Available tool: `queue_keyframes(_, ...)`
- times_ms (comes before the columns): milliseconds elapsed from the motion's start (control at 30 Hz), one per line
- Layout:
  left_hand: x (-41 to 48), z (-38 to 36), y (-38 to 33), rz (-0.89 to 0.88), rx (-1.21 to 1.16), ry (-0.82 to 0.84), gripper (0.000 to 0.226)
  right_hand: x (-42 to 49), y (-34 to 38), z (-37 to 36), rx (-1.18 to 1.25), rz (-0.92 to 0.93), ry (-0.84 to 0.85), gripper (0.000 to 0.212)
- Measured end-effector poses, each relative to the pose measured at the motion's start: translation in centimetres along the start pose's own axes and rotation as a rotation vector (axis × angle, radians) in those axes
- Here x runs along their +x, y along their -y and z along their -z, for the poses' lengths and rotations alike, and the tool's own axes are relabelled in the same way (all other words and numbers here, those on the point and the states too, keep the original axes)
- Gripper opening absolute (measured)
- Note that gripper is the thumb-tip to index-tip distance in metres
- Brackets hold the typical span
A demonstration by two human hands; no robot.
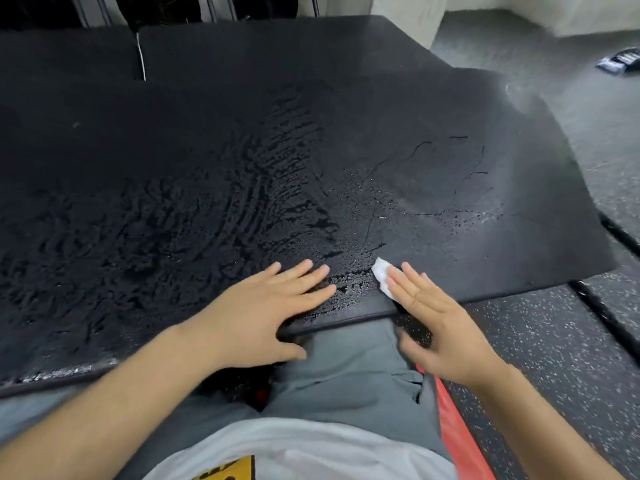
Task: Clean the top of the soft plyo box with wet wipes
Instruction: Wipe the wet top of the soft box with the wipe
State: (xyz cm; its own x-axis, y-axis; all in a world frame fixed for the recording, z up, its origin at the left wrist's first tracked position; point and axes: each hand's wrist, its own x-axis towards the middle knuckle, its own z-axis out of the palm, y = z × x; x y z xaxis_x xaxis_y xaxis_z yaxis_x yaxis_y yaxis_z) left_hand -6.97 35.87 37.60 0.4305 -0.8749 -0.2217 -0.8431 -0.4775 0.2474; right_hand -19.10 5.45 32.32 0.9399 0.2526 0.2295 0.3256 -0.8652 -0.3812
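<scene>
I see the box [207, 150] filling the view right in front of me, its black top streaked wet across the left and middle. Left hand [273, 306] lies flat on the near edge, fingers straight and spread, thumb over the lip, holding nothing. Right hand [440, 317] is flat too, a little blurred, straight fingers pressing the white wipe [382, 273] onto the top just by that edge. A dark packet [620, 62] sits on the speckled floor [554, 341], far right.

Black plyo box top [207, 150] — streaked with glossy wet swirls; white wipe [382, 277]; grey trousers [346, 368]; white shirt [294, 452], yellow print; dark floor [536, 341] flecked white — red strip [453, 420].
</scene>
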Motion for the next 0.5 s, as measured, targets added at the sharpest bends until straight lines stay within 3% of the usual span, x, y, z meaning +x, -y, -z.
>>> queue_keyframes(133,1.0,0.8,-0.7,-0.028,0.063,0.054,0.092,1.0,-0.8,-0.6,-0.020,0.089,-0.106,0.057)
queue_keyframes(233,0.6,1.2,-0.3,-0.035,0.001,0.056,0.093,1.4,-0.4,-0.9,-0.018,0.124,-0.175,0.063)
queue_keyframes(500,-1.0,2.4,1.3,-0.049,-0.045,0.019,0.091,3.5,0.8,-0.2,-0.018,0.175,-0.195,0.063)
